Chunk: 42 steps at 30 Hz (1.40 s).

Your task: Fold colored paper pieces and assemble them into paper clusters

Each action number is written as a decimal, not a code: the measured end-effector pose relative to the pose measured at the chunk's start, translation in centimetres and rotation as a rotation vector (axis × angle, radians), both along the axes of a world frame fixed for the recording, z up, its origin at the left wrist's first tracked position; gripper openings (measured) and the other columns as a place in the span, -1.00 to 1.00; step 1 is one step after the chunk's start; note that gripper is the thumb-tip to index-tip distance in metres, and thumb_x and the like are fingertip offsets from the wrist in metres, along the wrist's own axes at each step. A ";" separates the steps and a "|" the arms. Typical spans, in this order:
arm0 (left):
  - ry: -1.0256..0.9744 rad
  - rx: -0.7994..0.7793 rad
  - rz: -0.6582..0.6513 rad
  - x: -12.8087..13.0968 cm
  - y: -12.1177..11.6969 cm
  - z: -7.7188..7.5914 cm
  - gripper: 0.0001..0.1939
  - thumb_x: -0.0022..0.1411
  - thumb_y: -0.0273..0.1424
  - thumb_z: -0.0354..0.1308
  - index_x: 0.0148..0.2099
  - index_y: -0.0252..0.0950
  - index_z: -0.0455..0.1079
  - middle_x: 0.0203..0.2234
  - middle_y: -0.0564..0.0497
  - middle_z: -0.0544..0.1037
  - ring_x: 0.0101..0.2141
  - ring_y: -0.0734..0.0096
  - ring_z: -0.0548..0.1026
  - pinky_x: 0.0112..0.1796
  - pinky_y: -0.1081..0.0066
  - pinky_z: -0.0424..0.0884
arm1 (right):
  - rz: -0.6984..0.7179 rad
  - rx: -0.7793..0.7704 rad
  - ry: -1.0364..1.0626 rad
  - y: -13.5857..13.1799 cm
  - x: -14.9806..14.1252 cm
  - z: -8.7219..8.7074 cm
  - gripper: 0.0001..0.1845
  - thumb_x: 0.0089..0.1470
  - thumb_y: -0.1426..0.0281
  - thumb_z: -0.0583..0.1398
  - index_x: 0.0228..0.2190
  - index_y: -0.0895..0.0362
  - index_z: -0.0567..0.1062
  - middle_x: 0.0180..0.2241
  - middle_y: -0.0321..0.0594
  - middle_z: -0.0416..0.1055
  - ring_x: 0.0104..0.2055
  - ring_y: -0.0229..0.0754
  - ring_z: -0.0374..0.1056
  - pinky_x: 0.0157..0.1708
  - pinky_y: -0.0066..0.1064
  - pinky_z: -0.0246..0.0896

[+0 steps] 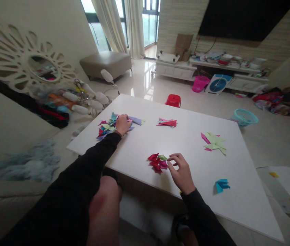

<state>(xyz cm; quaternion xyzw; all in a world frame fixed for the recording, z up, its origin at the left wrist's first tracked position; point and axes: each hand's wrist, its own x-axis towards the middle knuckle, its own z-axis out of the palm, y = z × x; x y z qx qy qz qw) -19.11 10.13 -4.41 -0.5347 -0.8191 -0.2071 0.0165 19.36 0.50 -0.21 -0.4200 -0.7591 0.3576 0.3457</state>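
My left hand (122, 124) reaches far left over the white table (145, 143) and rests, fingers curled, on a heap of folded paper pieces in many colours (108, 127); what the fingers grip is hidden. My right hand (181, 171) lies near the front edge, fingers bent, its fingertips touching a small cluster of red, pink and green folded pieces (157, 162).
On the table lie a red-pink stack of pieces (167, 122), a green and pink group (214, 142) and a blue folded piece (221, 185). On the floor beyond stand a red bucket (173, 100) and a teal basket (244, 117). A sofa with clutter is at left.
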 end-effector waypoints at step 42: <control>-1.300 0.068 -0.617 22.0 -10.0 2.8 -0.69 -0.02 -0.21 0.46 -0.38 -0.38 0.58 -0.41 -0.11 0.64 -0.36 0.29 0.59 -0.27 0.34 0.54 | -0.278 -0.536 0.576 2.7 0.4 -1.1 -0.46 -0.01 -0.04 0.34 -0.19 0.11 0.45 -0.31 -0.12 0.56 -0.21 -0.04 0.51 -0.30 -0.22 0.47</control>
